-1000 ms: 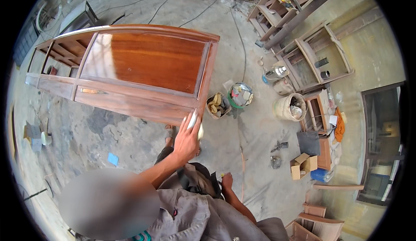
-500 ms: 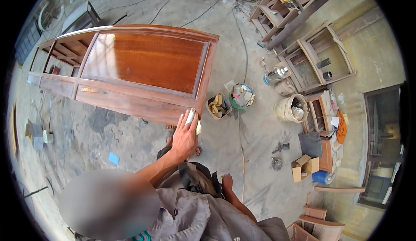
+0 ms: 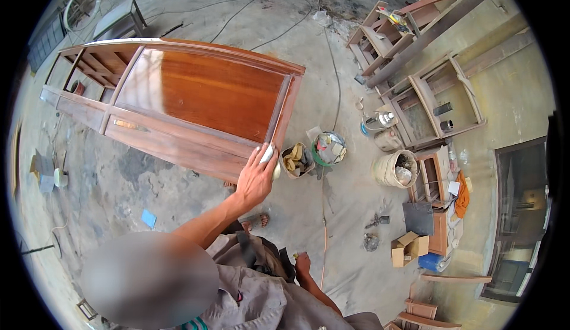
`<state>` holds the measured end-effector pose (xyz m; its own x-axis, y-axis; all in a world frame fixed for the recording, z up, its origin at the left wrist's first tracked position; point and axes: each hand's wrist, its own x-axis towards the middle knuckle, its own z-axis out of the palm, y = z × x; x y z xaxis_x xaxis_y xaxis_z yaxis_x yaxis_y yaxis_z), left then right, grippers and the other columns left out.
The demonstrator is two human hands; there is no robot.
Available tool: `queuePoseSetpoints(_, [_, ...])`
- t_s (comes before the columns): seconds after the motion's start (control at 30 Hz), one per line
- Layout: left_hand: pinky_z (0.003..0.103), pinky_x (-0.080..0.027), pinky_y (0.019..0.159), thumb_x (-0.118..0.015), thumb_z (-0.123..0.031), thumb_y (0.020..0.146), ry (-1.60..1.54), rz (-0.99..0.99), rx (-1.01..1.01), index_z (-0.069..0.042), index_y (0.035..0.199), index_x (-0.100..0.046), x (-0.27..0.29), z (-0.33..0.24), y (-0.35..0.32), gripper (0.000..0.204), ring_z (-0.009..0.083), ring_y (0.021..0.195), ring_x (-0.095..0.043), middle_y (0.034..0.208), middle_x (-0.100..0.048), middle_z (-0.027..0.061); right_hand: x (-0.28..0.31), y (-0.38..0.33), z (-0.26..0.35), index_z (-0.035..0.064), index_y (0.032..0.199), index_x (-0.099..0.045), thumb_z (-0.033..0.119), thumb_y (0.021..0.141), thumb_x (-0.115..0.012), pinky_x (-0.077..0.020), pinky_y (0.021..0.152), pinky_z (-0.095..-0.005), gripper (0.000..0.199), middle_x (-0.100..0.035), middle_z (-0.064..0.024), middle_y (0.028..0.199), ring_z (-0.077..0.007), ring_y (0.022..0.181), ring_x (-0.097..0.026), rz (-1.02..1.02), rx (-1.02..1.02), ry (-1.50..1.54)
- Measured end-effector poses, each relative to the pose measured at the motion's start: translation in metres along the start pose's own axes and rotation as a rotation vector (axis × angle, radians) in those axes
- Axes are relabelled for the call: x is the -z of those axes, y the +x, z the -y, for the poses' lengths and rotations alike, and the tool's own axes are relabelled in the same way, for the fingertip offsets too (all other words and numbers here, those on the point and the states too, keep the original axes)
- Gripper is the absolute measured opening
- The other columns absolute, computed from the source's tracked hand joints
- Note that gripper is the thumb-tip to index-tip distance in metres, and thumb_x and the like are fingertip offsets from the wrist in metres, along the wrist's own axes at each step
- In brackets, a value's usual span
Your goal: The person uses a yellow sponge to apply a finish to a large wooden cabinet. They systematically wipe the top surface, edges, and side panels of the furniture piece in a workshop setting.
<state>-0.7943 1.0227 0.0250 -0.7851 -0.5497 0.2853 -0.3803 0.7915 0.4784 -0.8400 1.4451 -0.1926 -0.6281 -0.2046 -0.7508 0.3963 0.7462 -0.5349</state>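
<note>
White pad (image 3: pixel 268 153) is gripped in the left hand (image 3: pixel 255 178); the fingers lie nearly straight and close together. I place this hand at the near right corner of the reddish-brown wooden cabinet (image 3: pixel 211 95), which extends ahead and to the left. The right hand (image 3: pixel 303 264) hangs lower, apart from the cabinet; I cannot tell whether it is open or closed. A green tub (image 3: pixel 319 161) stands beyond the cabinet's right end.
</note>
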Motion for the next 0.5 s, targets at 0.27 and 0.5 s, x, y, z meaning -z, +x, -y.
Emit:
queuePoseSetpoints(0.27, [0.055,-0.028,0.13,-0.062,-0.001,0.086,-0.004,-0.076,0.045,0.005,0.15,-0.053,-0.013,0.012,0.042,0.064,0.045,0.153,-0.04,0.153,-0.055,0.0267,0.0,-0.014,0.002,0.0011,0.113,-0.063,0.032,0.104,-0.051,-0.0619,0.077,-0.0498,0.034,-0.067,-0.0182,0.108,-0.0335,0.098,-0.066,-0.01,0.015,-0.038])
queuePoseSetpoints(0.5, [0.056,-0.026,0.131,-0.064,-0.002,0.085,-0.026,-0.01,0.039,0.007,0.151,-0.052,-0.014,0.018,0.059,0.068,0.0452,0.153,-0.041,0.154,-0.054,0.027,0.004,-0.02,0.009,0.0089,0.121,-0.062,0.031,0.102,-0.059,-0.0586,0.086,-0.0539,0.029,-0.063,-0.0124,0.121,-0.0297,0.112,-0.063,-0.105,-0.137,0.337])
